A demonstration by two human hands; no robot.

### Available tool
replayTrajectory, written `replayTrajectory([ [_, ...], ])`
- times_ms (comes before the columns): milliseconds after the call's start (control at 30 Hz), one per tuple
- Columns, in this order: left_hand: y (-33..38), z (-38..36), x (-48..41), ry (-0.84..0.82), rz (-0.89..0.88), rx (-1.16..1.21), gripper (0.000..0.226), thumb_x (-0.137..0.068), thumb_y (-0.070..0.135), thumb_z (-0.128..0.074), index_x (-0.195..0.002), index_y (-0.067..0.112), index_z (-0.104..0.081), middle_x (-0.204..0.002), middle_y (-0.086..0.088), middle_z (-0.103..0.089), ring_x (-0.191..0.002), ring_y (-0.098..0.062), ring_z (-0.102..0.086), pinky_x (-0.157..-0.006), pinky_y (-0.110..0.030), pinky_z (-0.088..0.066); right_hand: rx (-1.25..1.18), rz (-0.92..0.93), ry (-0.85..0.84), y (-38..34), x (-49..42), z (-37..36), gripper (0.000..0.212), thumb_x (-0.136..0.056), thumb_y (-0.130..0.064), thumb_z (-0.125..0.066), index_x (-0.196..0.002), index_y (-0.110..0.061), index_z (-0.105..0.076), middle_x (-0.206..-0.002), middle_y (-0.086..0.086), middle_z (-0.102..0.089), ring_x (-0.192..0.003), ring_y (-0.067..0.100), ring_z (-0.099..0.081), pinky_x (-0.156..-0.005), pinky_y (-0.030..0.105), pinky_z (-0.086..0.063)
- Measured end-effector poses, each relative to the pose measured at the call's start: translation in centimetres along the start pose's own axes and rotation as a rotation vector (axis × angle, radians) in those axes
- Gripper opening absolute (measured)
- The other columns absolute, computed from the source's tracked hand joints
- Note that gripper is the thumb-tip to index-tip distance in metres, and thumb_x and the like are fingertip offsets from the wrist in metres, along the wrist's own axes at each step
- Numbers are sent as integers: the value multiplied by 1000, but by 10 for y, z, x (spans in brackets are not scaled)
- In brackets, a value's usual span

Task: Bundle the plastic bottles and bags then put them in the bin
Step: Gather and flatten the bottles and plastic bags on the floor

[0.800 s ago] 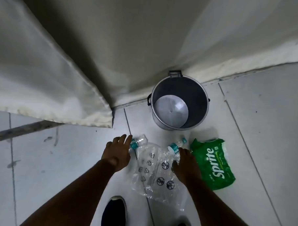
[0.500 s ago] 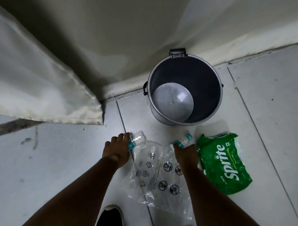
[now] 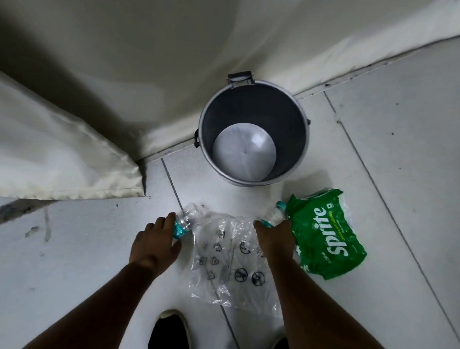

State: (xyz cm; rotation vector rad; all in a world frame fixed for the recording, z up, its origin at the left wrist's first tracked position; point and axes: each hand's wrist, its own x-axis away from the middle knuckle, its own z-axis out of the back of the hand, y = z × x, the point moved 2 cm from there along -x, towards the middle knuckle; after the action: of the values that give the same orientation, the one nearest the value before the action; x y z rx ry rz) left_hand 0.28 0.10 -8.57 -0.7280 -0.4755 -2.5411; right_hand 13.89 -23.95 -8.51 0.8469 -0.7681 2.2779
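Two crushed clear plastic bottles with teal labels lie on the white tile floor. The left bottle [image 3: 186, 220] sits under the fingers of my left hand [image 3: 155, 241], which curls around its label. The right bottle [image 3: 278, 212] pokes out from under my right hand [image 3: 273, 241], which closes over its body. Between my hands lies a crumpled clear plastic bag [image 3: 226, 264] printed with black symbols. A green Sprite bag [image 3: 326, 231] rests just right of my right hand, touching the right bottle. The round grey bin [image 3: 294, 129] stands open beyond them, with only a pale liner inside.
A cream curtain [image 3: 61, 153] hangs at the left and behind the bin, its hem reaching the floor. My two dark shoes [image 3: 168, 335] stand at the bottom edge, just behind the clear bag. Bare white tiles stretch to the right.
Both hands have slid forward and closed onto the bottles. The right hand has shifted right, against the Sprite bag. The view has tilted so the bin sits higher.
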Motion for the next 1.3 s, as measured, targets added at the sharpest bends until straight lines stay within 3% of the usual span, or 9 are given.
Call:
replayTrajectory([
  [100, 23, 21, 33, 31, -130, -51, 69, -81, 43, -67, -138, 16, -40, -112, -6, -63, -89, -26, -60, -71, -39, -52, -62, -12, 14, 8, 22, 37, 76, -74, -43, -76, -133, -8, -45, -125, 13, -62, -111, 33, -60, -94, 39, -49],
  [233, 84, 39, 57, 4, -305, -121, 70, -79, 50, -57, -136, 13, -46, -109, -4, -65, -87, -26, -61, -69, -39, -54, -92, -26, 100, 24, 33, 96, 68, -78, -39, -76, -131, -8, -47, -122, 12, -63, -110, 32, -61, -86, 32, -44],
  [433, 211, 29, 27, 2, -498, -138, 71, -79, 50, -49, -137, 10, -46, -110, -9, -64, -87, -30, -60, -71, -42, -52, -124, -122, 185, 66, 11, 156, 67, -80, -39, -75, -132, -11, -43, -121, 13, -65, -109, 33, -62, -88, 36, -47],
  [600, 306, 1, -17, 6, -568, -143, 68, -86, 46, -56, -142, 13, -35, -124, -10, -54, -99, -30, -56, -81, -41, -49, -175, -151, 201, 93, -29, 160, 65, -80, -39, -76, -129, -11, -43, -119, 8, -64, -104, 27, -63, -79, 30, -44],
  [733, 344, -26, -47, 10, -598, -239, 61, -87, 45, -56, -136, 15, -34, -125, -8, -51, -103, -29, -54, -82, -40, -48, -209, -171, 191, 107, -58, 151, 59, -82, -36, -76, -126, -12, -45, -104, -2, -60, -84, 14, -53, -69, 23, -38],
  [1000, 357, -66, -84, 92, -674, -473, 55, -89, 44, -48, -132, 12, -37, -125, -11, -52, -106, -30, -49, -88, -45, -41, -152, -117, 245, 121, -99, 120, 81, -75, -47, -79, -135, -10, -37, -126, 10, -56, -107, 28, -62, -83, 37, -52],
  [1100, 357, -77, -89, 174, -706, -574, 63, -86, 51, -47, -134, 12, -38, -133, -12, -45, -112, -30, -42, -92, -49, -36, 126, -71, 301, 124, -105, 114, 87, -77, -58, -69, -138, -8, -33, -134, 14, -48, -118, 31, -52, -90, 44, -48],
  [1167, 356, -83, -93, 197, -696, -604, 79, -82, 58, -49, -144, 14, -26, -151, -15, -27, -130, -36, -29, -101, -59, -29, 280, -22, 342, 126, -106, 112, 93, -76, -67, -62, -141, -9, -29, -141, 16, -42, -124, 33, -44, -96, 48, -42],
  [1300, 360, -89, -107, 127, -694, -610, 102, -78, 71, -45, -152, 24, 7, -161, -13, 12, -144, -42, 10, -106, -76, -7, 306, -31, 273, 138, -110, 109, 114, -73, -77, -54, -153, -16, 1, -162, 17, 6, -147, 42, -4, -112, 65, -15],
])
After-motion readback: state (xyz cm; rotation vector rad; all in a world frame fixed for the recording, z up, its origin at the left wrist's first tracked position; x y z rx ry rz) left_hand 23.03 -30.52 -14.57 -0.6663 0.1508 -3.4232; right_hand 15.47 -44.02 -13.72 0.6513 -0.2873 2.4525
